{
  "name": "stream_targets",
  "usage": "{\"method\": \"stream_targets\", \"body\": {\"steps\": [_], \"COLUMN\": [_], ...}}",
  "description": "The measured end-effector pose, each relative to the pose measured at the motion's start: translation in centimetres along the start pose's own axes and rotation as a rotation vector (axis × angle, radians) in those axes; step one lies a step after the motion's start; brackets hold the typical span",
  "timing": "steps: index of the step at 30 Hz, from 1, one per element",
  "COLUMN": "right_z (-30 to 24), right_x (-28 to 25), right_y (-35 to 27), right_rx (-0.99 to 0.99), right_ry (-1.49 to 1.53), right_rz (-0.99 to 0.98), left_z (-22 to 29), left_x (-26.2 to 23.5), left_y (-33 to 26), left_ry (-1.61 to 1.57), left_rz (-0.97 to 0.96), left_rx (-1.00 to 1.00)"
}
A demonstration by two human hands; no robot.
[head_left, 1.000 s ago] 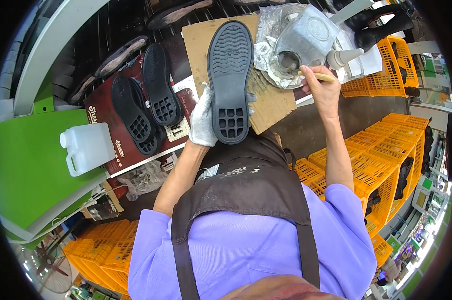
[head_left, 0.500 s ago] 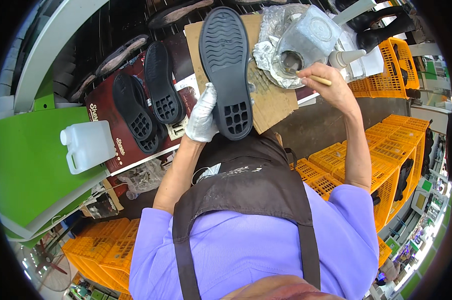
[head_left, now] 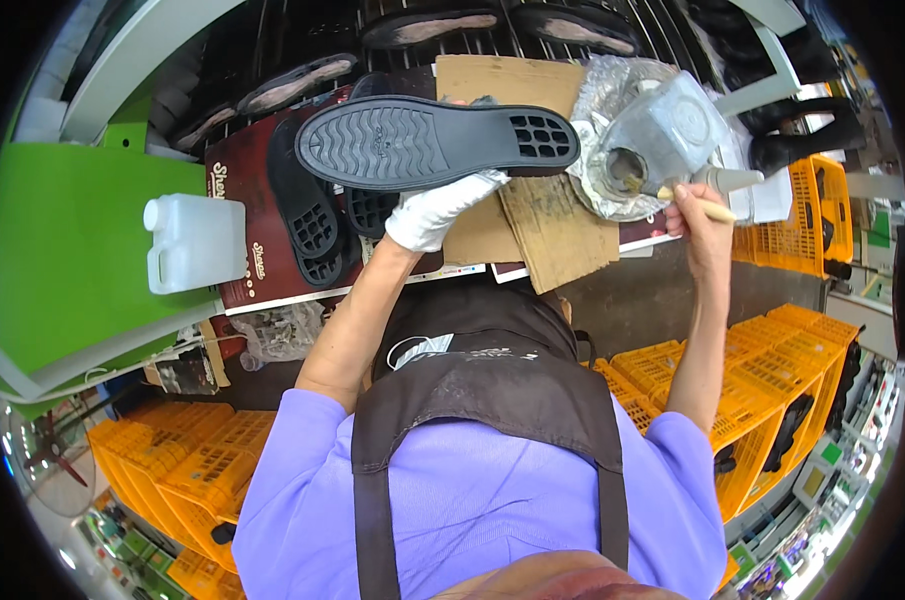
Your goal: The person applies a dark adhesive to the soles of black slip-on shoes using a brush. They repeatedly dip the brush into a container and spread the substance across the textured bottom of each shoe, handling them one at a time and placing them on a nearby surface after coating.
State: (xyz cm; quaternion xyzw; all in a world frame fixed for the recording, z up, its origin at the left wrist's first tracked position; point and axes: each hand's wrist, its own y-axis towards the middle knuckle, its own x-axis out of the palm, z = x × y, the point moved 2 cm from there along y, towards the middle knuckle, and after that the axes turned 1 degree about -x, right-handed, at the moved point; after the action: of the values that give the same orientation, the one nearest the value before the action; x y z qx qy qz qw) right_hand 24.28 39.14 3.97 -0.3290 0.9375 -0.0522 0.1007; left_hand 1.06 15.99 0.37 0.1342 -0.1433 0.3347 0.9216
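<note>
Holding a black shoe sole tread-up and lying crosswise above the surface, heel end toward the right. Gripped from beneath by the left hand in a white glove, fingers curled up around the lower edge, apparently so the tread stays clear of the palm. Pinching a pale wooden brush handle in the right hand, fingers pressed together around it, the working end at the mouth of a grey, smeared glue can. Can tipped on its side on crumpled foil, the opening facing the hand, likely for an easy dip. Worn brown cardboard spread under the sole, seemingly to catch drips. Two more black soles lying tread-up on a dark red box just left of the gloved hand, within reach. White plastic jug standing farther left beside a green panel. Further soles resting on a dark slatted rack beyond. Yellow crates stacked at the right and lower left of a crowded workshop.
</note>
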Motion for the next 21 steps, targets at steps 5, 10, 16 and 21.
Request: {"method": "stream_targets", "body": {"steps": [5, 10, 16, 21], "right_z": [4.3, 0.9, -4.4, -5.2], "right_x": [1.2, 5.3, 12.9, 16.6], "right_y": [-0.8, -3.3, -6.0, -6.3], "right_rx": [0.014, -0.088, -0.378, -0.334], "right_ry": [0.466, 0.82, 0.533, 0.497], "right_rz": [0.158, 0.095, -0.085, -0.149], "left_z": [1.2, 1.0, 2.1, 0.7], "left_x": [0.6, 0.7, 1.7, 1.5], "left_y": [0.4, 0.1, -0.4, -0.9], "left_ry": [0.289, 0.576, 0.665, -0.01], "left_rz": [0.019, 0.09, 0.034, 0.102], "left_rx": [0.195, 0.402, 0.345, 0.169]}}
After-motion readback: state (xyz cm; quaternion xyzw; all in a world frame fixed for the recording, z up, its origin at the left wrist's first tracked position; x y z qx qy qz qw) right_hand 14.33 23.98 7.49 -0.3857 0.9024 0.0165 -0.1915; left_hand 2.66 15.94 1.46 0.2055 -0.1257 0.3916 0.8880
